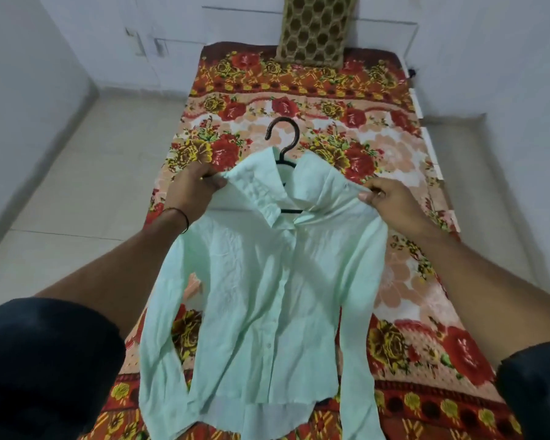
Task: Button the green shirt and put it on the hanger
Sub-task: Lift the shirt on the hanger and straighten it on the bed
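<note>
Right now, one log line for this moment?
green shirt: buttoned, hanger in collar | left hand: pinches shoulder | right hand: pinches shoulder | over bedspread

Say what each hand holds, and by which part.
Left hand and right hand each pinch the green shirt at one shoulder, on opposite sides.

The pale mint-green cloth shirt (267, 296) is thin, matt and creased. The slim black hooked hanger (291, 212) looks smooth and faintly glossy. The red floral blanket (394, 138) looks soft and fleecy, and the pale floor tiles (77, 185) look smooth.
</note>
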